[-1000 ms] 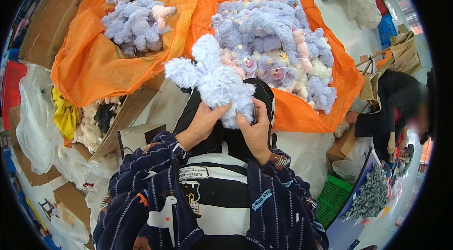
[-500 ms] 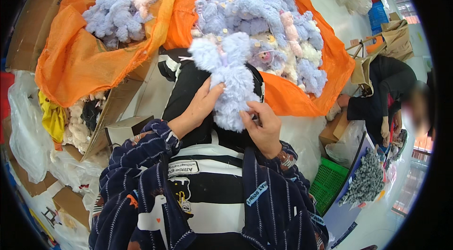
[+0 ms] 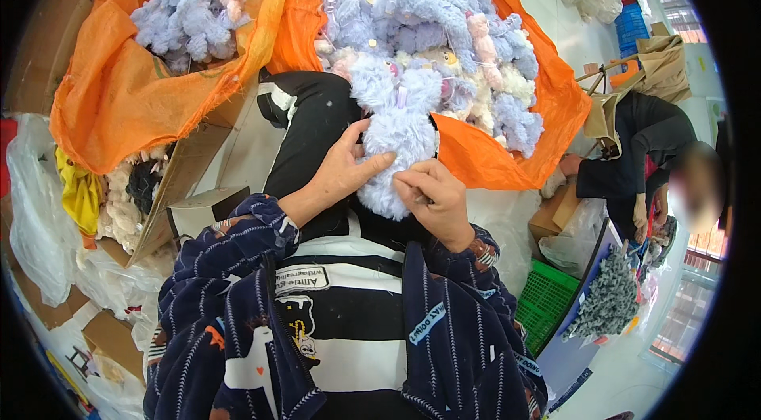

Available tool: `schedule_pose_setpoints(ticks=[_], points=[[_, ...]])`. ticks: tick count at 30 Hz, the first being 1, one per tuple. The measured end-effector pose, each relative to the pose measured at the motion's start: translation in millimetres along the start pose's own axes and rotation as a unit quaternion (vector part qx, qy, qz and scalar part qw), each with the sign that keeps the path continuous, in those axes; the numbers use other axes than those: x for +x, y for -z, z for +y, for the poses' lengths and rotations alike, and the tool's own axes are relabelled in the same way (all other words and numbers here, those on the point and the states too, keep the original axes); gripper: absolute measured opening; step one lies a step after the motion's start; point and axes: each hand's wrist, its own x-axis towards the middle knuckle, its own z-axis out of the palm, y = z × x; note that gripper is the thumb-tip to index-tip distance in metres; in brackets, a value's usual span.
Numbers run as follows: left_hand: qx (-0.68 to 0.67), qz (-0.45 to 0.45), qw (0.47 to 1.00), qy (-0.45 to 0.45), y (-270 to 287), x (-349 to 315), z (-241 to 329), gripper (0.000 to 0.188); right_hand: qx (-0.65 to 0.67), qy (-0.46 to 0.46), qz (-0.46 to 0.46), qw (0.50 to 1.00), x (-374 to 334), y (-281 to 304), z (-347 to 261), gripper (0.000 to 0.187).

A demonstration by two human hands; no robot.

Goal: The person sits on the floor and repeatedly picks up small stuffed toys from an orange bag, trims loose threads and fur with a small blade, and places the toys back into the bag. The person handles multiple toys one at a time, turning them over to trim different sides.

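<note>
A pale blue-lilac fluffy plush toy (image 3: 404,137) lies over my lap, its large ears pointing away from me and a small light ribbon near its neck. My left hand (image 3: 342,172) grips its left side, the thumb laid across the fur and the fingers partly beneath. Against the lower right of the body, my right hand (image 3: 437,199) is closed in a pinch. Whatever sits between those fingertips, fur or something small, is too hidden to make out.
Ahead, an orange sack (image 3: 564,128) lies spread under a heap of plush toys (image 3: 412,11). More plush toys (image 3: 186,19) fill another orange sack (image 3: 103,103) at left. A cardboard box (image 3: 178,174) stands below it. At right are a green crate (image 3: 547,301) and a bending person (image 3: 646,138).
The plush toy's head has shifted right and slightly toward me. My right hand's pinch has moved inward over the body, while my left hand keeps hold of the side.
</note>
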Motion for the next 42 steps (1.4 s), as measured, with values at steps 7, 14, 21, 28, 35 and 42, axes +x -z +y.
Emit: schedule_pose_setpoints(ticks=[7,14,21,28,35,42], points=[[0.034,-0.026,0.999,0.032,8,-3,3,0.071,-0.091,0.012,0.021,0.996,13,8,1,0.021],[0.044,-0.001,0.999,-0.008,3,-4,5,0.072,-0.236,0.043,-0.071,0.968,32,11,-11,0.014],[0.096,-0.012,0.995,-0.001,5,0,2,0.075,0.093,-0.173,-0.138,0.971,39,15,16,0.009],[0.062,-0.017,0.998,-0.001,7,3,-6,0.075,0.435,-0.349,-0.088,0.825,38,39,32,0.013],[0.052,-0.015,0.999,-0.008,6,1,-3,0.074,0.015,-0.126,-0.108,0.986,33,22,1,0.021],[0.047,-0.015,0.999,-0.006,7,0,-4,0.072,0.227,-0.257,-0.077,0.936,22,14,16,0.014]])
